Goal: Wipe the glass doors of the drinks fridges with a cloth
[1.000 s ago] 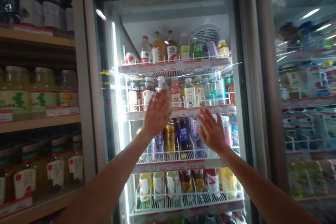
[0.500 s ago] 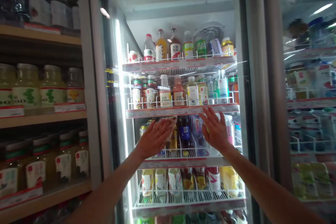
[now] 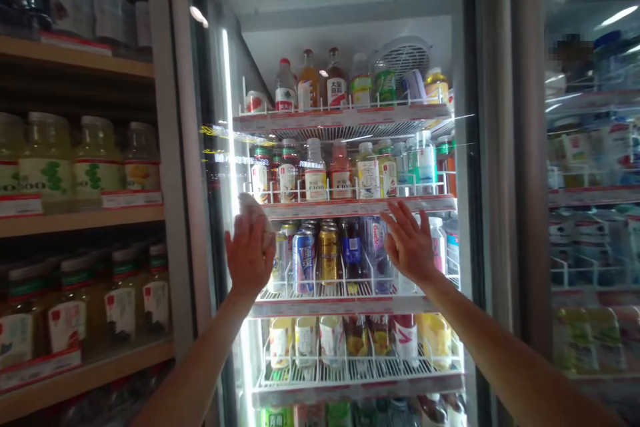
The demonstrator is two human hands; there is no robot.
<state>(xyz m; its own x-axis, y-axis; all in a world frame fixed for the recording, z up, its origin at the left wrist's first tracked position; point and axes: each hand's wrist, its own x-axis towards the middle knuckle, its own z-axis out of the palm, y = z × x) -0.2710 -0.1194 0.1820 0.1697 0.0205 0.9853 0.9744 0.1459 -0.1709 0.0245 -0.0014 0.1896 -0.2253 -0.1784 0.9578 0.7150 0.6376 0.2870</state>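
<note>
My left hand [image 3: 250,257] is at the left side of the glass door [image 3: 320,3] of a lit drinks cooler, fingers pointing up. It presses a pale cloth [image 3: 256,208] to the pane; the cloth pokes out above and right of the fingers. Over on the right side, my right hand [image 3: 413,247] rests on the glass with its fingers spread, holding nothing. Behind the pane, between the hands, stand a blue can [image 3: 303,260], a gold can [image 3: 329,253] and a dark bottle with a blue label [image 3: 351,250].
Wire shelves [image 3: 350,307] inside the cooler carry several bottles and cans. On the left, wooden shelves [image 3: 80,223] hold jars and bottles of juice. A metal door frame [image 3: 525,147] stands at right, with another glass-fronted cooler [image 3: 593,197] beyond it.
My left hand has swept left across the glass with the cloth, turning more upright and uncovering the cans behind it. My right hand has stayed nearly still.
</note>
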